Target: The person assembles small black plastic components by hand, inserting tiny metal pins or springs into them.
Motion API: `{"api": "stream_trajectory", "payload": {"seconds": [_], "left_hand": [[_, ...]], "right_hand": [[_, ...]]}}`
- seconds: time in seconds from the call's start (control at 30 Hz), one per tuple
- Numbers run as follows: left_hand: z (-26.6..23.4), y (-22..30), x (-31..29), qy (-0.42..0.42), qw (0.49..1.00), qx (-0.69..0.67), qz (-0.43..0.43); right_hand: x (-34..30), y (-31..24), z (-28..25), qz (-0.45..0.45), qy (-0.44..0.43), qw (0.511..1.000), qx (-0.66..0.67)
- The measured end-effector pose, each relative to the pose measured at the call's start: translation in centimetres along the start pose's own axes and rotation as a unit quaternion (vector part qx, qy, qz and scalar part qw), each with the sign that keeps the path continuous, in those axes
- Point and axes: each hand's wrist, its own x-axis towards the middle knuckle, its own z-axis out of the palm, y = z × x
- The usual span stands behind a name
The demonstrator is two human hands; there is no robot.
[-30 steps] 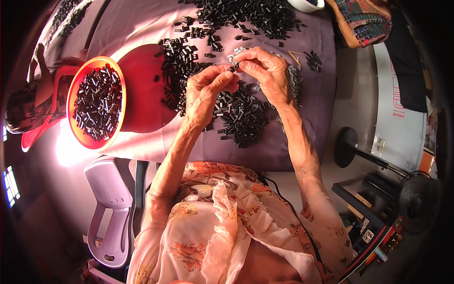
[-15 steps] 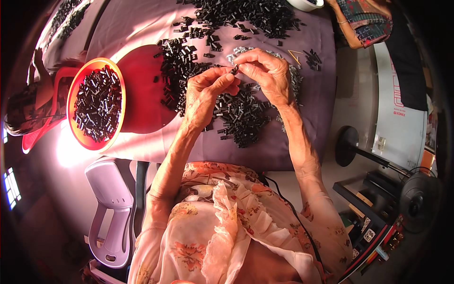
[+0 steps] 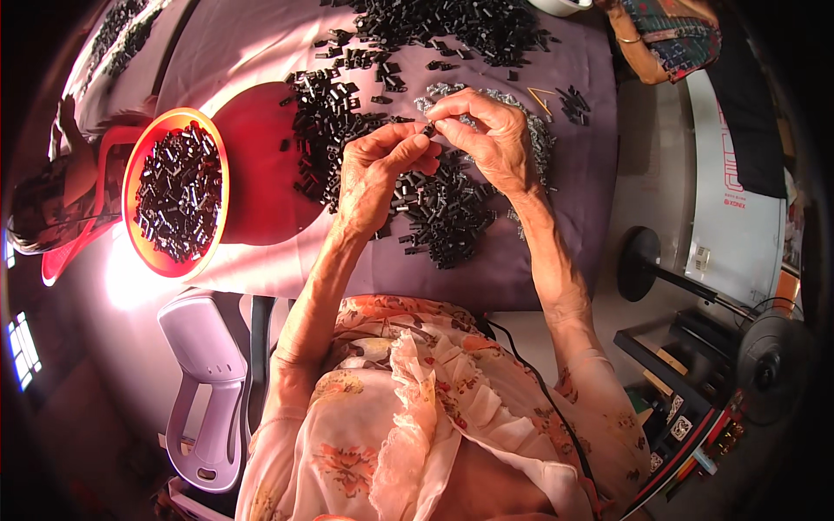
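Over the table, my left hand (image 3: 378, 169) pinches a small black plastic part (image 3: 428, 130) between thumb and fingers. The fingertips of my right hand (image 3: 491, 135) are closed at the same part's upper end; whether they hold a separate tiny piece I cannot make out. Under and around my hands lie a near pile of black parts (image 3: 447, 221) and a left pile of black parts (image 3: 326, 108). Small grey metal-looking pieces (image 3: 543, 143) spread beneath and beside my right hand, which partly hides them.
An orange-rimmed basin (image 3: 132, 217) of black parts stands at the left. More black parts (image 3: 452, 30) cover the far table. A thin yellow V-shaped piece (image 3: 540, 100) lies right. Another person's arm (image 3: 638, 52) is at the far right. A lilac chair (image 3: 204, 373) stands lower left.
My right fingertips have shifted slightly left and closer to the part in my left hand. My left hand stays almost still. The other person's arm has moved a little.
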Motion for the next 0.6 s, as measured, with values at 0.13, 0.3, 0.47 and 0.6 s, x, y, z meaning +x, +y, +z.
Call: {"api": "stream_trajectory", "payload": {"seconds": [0.13,0.3,0.47,0.6], "left_hand": [[0.0,0.2,-0.2,-0.012,1.000,-0.003,-0.003],[-0.2,-0.1,-0.1,-0.021,1.000,-0.022,-0.005],[-0.1,-0.5,0.0,-0.026,0.999,-0.030,0.003],[-0.1,-0.8,0.0,-0.026,0.999,-0.039,-0.013]], "right_hand": [[0.1,-0.2,-0.5,-0.011,-0.010,1.000,0.003],[0.3,-0.3,-0.7,-0.028,-0.045,0.998,-0.017],[-0.2,0.1,-0.4,-0.090,-0.027,0.995,-0.042],[-0.6,0.5,-0.3,-0.110,-0.018,0.992,-0.055]]}}
